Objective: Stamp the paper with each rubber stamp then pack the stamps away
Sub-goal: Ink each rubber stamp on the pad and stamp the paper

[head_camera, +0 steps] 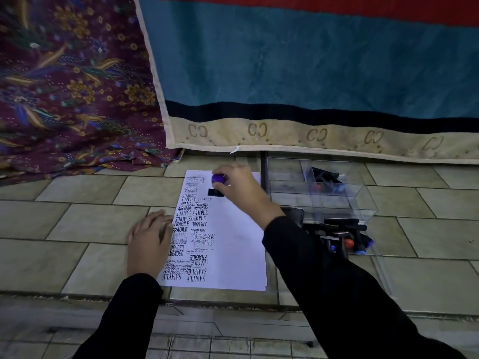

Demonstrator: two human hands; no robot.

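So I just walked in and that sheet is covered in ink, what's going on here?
A person is stamping a sheet of paper on the tiled floor. The right hand grips a purple-handled rubber stamp, base down on the sheet's upper part; the left hand lies flat on its left edge. Prints already fill the left side. Some stamps sit in the clear plastic box to the right; a heap of stamps lies nearer.

My paper [233, 229] is covered in black stamp prints: SAMPLE, AIR MAIL, AMENDED and FRAGILE, several of them upside down, plus a faint FAX OUT. The smaller script prints are too blurry for me to read. The beige border [259, 142] of the cloth behind repeats CC.
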